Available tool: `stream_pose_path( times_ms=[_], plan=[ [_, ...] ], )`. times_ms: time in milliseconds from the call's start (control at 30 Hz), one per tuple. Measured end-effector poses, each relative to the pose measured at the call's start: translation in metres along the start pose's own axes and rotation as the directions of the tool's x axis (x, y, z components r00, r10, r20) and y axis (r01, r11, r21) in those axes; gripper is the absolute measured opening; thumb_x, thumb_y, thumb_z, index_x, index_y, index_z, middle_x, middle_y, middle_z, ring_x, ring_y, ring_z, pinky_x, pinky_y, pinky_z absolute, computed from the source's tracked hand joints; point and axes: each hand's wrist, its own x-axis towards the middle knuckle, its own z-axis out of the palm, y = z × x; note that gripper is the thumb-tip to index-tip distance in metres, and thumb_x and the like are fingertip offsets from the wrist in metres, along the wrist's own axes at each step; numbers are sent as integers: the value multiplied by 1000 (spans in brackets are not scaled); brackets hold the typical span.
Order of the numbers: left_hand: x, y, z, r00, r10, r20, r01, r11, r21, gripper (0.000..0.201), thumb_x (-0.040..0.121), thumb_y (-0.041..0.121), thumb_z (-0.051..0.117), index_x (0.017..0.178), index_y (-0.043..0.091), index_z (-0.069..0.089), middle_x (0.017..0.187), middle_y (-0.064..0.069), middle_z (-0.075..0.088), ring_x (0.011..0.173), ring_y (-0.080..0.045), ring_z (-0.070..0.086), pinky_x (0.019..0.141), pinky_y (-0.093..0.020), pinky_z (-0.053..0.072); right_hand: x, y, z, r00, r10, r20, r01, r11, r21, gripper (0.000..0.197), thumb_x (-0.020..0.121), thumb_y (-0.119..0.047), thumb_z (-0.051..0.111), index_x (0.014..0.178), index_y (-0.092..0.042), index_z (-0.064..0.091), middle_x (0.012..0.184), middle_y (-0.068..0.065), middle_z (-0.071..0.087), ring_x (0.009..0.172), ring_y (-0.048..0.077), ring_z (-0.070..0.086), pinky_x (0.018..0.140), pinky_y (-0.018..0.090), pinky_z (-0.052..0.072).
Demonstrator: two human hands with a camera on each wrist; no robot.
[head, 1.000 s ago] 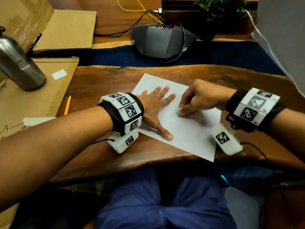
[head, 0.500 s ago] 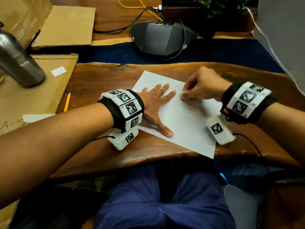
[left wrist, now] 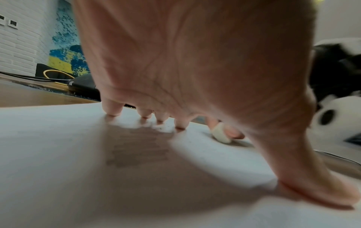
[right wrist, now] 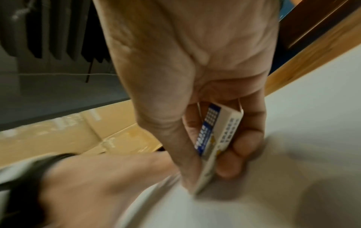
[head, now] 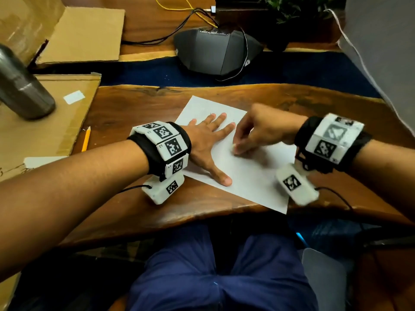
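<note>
A white sheet of paper (head: 251, 176) lies on the wooden desk (head: 134, 104), tilted a little. My left hand (head: 208, 140) lies flat on the sheet's left part, fingers spread and straight; in the left wrist view its fingertips (left wrist: 113, 112) press the paper (left wrist: 58, 154). My right hand (head: 253, 133) pinches a white eraser (right wrist: 216, 138) in a blue and white sleeve between thumb and fingers. The eraser's bare end touches the paper (right wrist: 293, 192) just right of my left forefinger. That end of the eraser (left wrist: 220, 134) also shows in the left wrist view.
A yellow pencil (head: 86, 139) lies at the desk's left edge beside flat cardboard (head: 40, 131). A steel bottle (head: 20, 86) stands on the cardboard. A grey conference speaker (head: 215, 52) with cables sits behind the sheet, a potted plant (head: 292, 10) beyond it.
My right hand with the eraser went up the sheet and has come back down and left, close to my left forefinger. The left hand stayed flat on the paper.
</note>
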Motion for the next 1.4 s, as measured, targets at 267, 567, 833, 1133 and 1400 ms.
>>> stream_pose_path(
  times_ms=[267, 567, 833, 1133, 1400],
  plan=[
    [0, -1, 1, 1000, -2, -6, 2, 1000, 1, 153, 37, 99, 52, 149, 35, -29, 156, 2, -39, 146, -22, -29, 120, -58, -4, 2, -1, 5, 999, 2, -32, -2, 1000, -13, 13, 73, -24, 90, 78, -19, 79, 76, -4, 76, 66, 6, 66, 54, 16, 50],
    [-1, 1, 0, 1000, -5, -7, 5, 1000, 3, 149, 46, 95, 59, 150, 34, -29, 156, 3, -39, 146, -22, -29, 120, -58, -5, 11, 1, -5, 997, 14, -75, -13, 1000, 14, 17, 70, -23, 92, 79, -16, 80, 75, -1, 76, 69, 11, 69, 63, 23, 57],
    [-2, 0, 2, 1000, -1, -15, 1, 1000, -1, 152, 43, 97, 56, 151, 30, -27, 157, 5, -37, 146, -19, -29, 120, -57, -5, 26, 6, -18, 974, 113, -198, -82, 984, 158, 20, 69, -24, 93, 81, -13, 82, 81, 3, 79, 86, 21, 75, 86, 38, 62],
    [-3, 1, 1, 1000, -9, -14, 9, 1000, -9, 157, 44, 97, 58, 151, 22, -29, 157, 6, -36, 146, -17, -28, 121, -56, -3, 24, 9, -15, 971, 145, -191, -115, 980, 161, 18, 71, -23, 92, 82, -13, 82, 78, 1, 78, 74, 12, 71, 74, 25, 60],
    [-10, 6, -1, 999, -14, -31, 14, 1000, 7, 150, 55, 91, 61, 152, 18, -26, 157, 4, -35, 147, -17, -27, 122, -51, -5, 2, 33, -42, 947, 149, -285, -165, 986, -33, 11, 80, -25, 85, 79, -16, 78, 74, 3, 76, 67, 12, 71, 55, 20, 48]
  ],
)
